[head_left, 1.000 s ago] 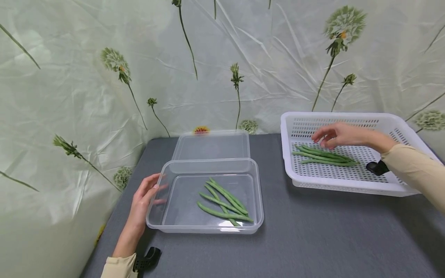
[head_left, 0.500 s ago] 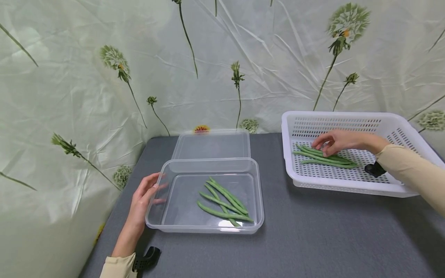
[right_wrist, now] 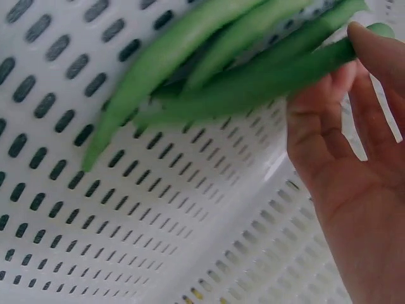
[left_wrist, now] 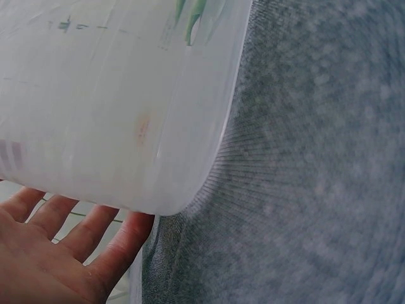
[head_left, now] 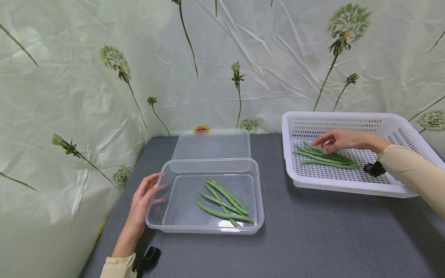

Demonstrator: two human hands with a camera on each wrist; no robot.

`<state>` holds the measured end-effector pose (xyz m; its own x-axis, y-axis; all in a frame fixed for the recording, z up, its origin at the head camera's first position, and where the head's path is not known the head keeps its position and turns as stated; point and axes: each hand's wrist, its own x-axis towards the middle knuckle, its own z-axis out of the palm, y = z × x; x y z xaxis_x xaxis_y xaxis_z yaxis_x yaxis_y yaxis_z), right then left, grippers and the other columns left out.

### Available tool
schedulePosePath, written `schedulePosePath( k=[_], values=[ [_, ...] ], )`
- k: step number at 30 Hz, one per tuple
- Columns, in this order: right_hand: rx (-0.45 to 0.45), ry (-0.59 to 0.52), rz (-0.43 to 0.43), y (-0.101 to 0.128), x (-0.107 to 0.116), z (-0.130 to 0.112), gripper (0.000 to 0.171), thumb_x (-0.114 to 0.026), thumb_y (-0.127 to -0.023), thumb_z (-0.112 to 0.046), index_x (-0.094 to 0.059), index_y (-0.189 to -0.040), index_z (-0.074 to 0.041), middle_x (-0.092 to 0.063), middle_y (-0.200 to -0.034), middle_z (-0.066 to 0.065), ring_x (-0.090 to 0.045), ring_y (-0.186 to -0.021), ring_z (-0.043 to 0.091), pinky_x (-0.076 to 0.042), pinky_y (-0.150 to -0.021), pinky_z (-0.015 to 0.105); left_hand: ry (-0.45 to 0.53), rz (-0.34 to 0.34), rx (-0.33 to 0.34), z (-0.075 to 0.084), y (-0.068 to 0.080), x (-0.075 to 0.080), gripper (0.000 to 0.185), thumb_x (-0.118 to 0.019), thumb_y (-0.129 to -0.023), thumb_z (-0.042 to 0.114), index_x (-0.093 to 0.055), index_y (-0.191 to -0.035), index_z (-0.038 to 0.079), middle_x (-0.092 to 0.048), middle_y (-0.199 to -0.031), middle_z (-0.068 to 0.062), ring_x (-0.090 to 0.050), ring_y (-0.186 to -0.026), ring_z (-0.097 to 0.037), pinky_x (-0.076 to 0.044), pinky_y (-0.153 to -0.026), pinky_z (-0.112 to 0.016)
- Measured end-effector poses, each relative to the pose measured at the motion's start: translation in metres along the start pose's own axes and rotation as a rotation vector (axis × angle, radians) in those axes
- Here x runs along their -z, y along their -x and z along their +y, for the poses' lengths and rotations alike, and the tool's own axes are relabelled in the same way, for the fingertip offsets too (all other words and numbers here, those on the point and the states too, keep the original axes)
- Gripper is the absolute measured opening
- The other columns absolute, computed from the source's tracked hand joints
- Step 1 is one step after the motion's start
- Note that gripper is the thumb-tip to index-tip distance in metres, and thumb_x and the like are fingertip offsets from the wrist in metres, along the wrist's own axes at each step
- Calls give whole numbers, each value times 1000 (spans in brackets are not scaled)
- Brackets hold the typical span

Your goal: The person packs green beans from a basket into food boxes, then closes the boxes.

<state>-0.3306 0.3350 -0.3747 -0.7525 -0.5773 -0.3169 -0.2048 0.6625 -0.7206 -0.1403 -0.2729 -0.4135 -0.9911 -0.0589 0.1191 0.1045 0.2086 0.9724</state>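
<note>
My left hand (head_left: 140, 202) rests against the left wall of a clear plastic container (head_left: 180, 228), its fingers fairly straight along the outside. Several green beans (head_left: 222, 214) lie crossed in the container's right half. In the left wrist view, the fingertips (left_wrist: 136, 231) touch the container's wall. My right hand (head_left: 344, 139) is inside a white perforated basket (head_left: 340, 185), over a small bunch of beans (head_left: 325, 163). Between thumb and fingers it pinches one green bean (right_wrist: 266, 85), which is slightly raised at its far end and partly hidden by the hand.
Behind the container lies a clear flat lid (head_left: 212, 144). Container, lid and basket are on a dark grey tabletop (head_left: 295, 239). A pale sheet printed with dandelions (head_left: 208, 96) hangs along the back and left. Each wrist wears a black camera mount (head_left: 147, 259).
My right hand has lowered onto the beans in the basket and taken hold of one, whose far end has lifted and shifted slightly away from the others. My left hand has stayed put.
</note>
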Motion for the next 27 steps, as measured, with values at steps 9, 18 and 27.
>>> schedulePosePath(
  k=[9, 18, 27],
  values=[
    [-67, -110, -43, 9, 7, -7, 52, -63, -95, -5, -44, -141, 9, -49, -138, 25, -56, -92, 10, -53, -76, 33, -7, -2, 2, 1, 1, 0, 40, -42, -107, 23, -43, -142, 3, -49, -141, -17, -60, -115, -17, -55, -76, -37],
    [-10, -148, -37, 24, 5, -24, 56, -61, -97, -8, -38, -145, 10, -37, -146, 32, -61, -99, 11, -54, -81, 36, -11, -2, 11, 1, 2, 1, 41, -43, -107, 24, -43, -142, 3, -52, -139, -11, -60, -115, -17, -55, -76, -36],
    [65, -116, 68, 36, 1, -43, 51, -58, -99, -6, -39, -142, 13, -49, -132, 32, -63, -95, 16, -57, -74, 39, -22, -2, 7, 2, 2, 0, 41, -43, -107, 24, -43, -142, 4, -51, -140, -12, -60, -115, -16, -55, -76, -36]
  ],
)
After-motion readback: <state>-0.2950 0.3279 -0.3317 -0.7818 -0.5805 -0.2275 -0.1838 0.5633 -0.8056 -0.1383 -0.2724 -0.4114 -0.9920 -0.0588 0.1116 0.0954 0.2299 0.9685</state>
